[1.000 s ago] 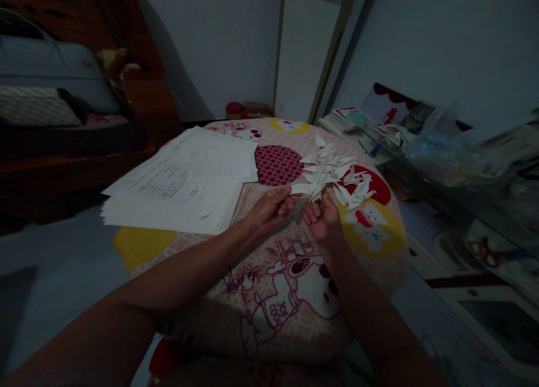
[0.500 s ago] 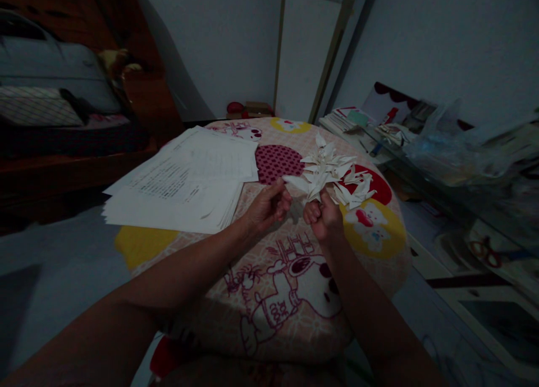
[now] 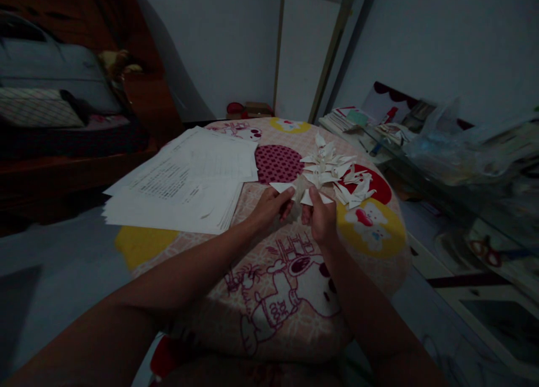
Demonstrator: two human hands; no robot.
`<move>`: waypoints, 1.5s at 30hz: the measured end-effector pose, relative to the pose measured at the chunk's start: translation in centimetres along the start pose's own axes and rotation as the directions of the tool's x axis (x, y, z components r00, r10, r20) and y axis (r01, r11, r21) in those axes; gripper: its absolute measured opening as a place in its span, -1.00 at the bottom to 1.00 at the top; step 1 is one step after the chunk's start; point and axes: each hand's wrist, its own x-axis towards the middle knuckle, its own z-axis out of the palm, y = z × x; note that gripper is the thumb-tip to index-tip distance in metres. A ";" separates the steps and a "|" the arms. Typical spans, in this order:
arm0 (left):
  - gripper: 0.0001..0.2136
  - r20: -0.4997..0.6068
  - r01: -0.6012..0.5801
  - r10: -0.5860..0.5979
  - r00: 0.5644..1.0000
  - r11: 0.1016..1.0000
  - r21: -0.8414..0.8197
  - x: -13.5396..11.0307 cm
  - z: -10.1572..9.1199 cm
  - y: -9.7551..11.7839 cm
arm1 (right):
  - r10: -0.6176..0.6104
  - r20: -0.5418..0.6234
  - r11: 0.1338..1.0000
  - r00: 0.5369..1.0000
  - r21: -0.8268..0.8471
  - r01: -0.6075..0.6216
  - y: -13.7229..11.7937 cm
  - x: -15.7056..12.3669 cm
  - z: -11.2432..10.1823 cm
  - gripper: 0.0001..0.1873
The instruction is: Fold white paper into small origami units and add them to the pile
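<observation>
Both my hands hold one folded white paper piece (image 3: 300, 193) just above a round table with a cartoon-print cloth (image 3: 269, 286). My left hand (image 3: 272, 206) pinches its left point between thumb and fingers. My right hand (image 3: 320, 214) grips its right side, thumb on top. Right behind it lies a pile of several similar folded white paper pieces (image 3: 332, 171).
A thick stack of printed white sheets (image 3: 185, 179) covers the table's left half. To the right stands a low glass shelf with books, bags and clutter (image 3: 425, 142). A white door panel (image 3: 303, 55) is behind the table; dark furniture stands at far left.
The paper piece has been spread flatter and lowered toward the cloth. My left hand has taken hold of its left tip, and my right thumb now presses on top.
</observation>
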 end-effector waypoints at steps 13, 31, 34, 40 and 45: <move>-0.66 -0.074 -0.032 0.020 0.997 0.986 -0.162 -0.1 0.3 0.5 | 0.213 0.112 0.943 0.971 0.237 -0.234 -0.6 0.3 0.0 -0.50; -0.71 -0.060 0.251 -0.265 0.962 0.952 -0.177 0.9 -2.1 1.5 | 0.236 -0.014 0.953 0.972 0.197 -0.229 -0.4 1.5 -1.1 -0.73; -0.69 -0.078 0.332 -0.362 0.929 0.908 -0.256 1.2 -2.3 1.9 | 0.314 -0.029 0.925 0.949 0.235 -0.299 -0.5 1.7 -1.3 -0.74; -0.84 -0.161 0.391 -0.545 0.823 0.749 -0.535 1.7 -1.9 1.9 | 0.382 -0.054 0.890 0.923 0.293 -0.351 -0.4 1.8 -1.2 -0.79; -0.92 -0.175 0.338 -0.583 0.793 0.661 -0.670 1.8 -1.7 1.4 | 0.437 -0.065 0.852 0.897 0.351 -0.389 -0.2 1.8 -1.0 -0.80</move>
